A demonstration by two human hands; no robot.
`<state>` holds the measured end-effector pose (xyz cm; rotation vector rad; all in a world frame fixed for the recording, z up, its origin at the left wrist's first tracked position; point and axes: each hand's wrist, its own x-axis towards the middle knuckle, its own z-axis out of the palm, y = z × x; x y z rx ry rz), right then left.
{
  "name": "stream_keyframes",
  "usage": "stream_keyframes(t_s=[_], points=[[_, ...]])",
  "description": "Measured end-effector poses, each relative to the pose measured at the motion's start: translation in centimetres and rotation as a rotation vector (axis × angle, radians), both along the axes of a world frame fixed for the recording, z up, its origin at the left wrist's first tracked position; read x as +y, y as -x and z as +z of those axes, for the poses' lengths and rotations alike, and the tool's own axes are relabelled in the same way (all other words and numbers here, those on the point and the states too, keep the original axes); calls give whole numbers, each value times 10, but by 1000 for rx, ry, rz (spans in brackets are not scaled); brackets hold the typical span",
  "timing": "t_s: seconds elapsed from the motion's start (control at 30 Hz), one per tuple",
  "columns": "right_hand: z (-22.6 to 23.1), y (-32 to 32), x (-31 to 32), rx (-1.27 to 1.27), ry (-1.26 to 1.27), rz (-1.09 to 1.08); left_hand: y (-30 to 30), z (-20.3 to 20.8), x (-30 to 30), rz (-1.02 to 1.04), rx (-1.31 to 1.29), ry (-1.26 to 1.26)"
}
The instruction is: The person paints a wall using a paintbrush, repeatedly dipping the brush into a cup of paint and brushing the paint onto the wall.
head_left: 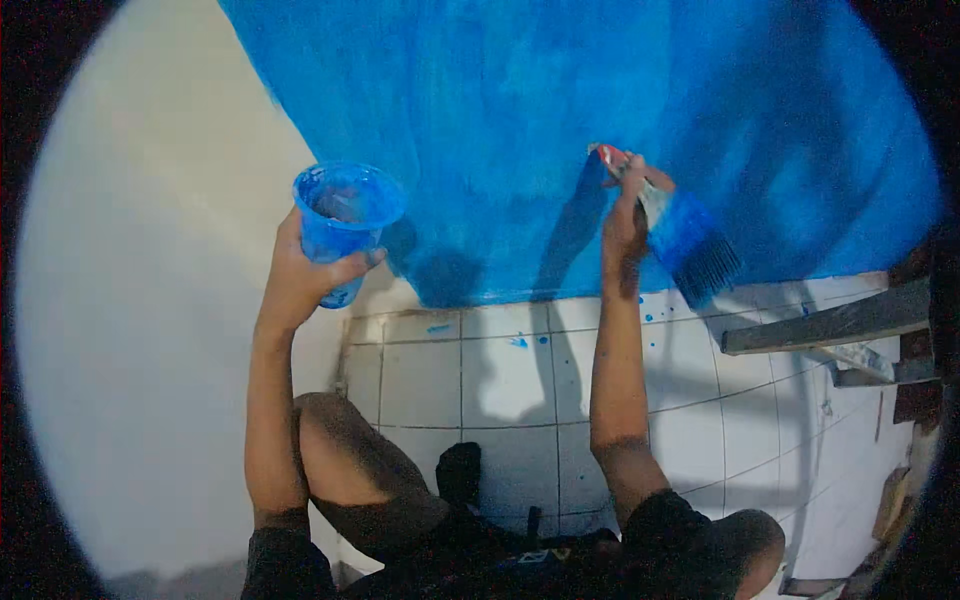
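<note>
My left hand (305, 273) is wrapped round a clear plastic cup (342, 240) smeared with blue paint, held upright with its mouth facing up. Some paint shows inside it. In my right hand (626, 225) is a wide paintbrush (672, 222) with a red-tipped handle. Its blue-soaked bristles point down and to the right, and I cannot tell whether they touch anything. Beyond both hands stands a wall (500, 130) coated in blue, with streaks and shadows across it.
A pale unpainted wall (150, 280) rises on the left and meets the blue wall at a corner. White floor tiles (510, 375) carry several blue drips. A wooden piece of furniture (830, 325) juts in at the right. My bent legs are below.
</note>
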<state>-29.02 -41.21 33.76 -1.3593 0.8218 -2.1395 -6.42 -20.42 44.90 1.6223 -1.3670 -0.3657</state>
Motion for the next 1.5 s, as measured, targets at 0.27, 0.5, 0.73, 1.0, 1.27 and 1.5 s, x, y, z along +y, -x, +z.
stream_keyframes(t_s=[0.27, 0.5, 0.73, 1.0, 1.27, 1.5], points=[[-7, 1, -10, 200, 2, -142, 5, 0, -5, -24, -5, -9], [4, 9, 0, 25, -91, 152, 5, 2, -3, 18, 24, -50], [-14, 14, 18, -255, 34, -48, 4, 2, 0, 49, -63, -35], [-54, 4, -11, 518, 339, -231, 3, -1, -2, 10, -112, -25], [-42, -13, 16, 811, 146, -268, -1, -2, 2, 37, -68, -8], [-45, -10, 15, 729, 139, -294, -13, -6, 1, -30, -20, -8]])
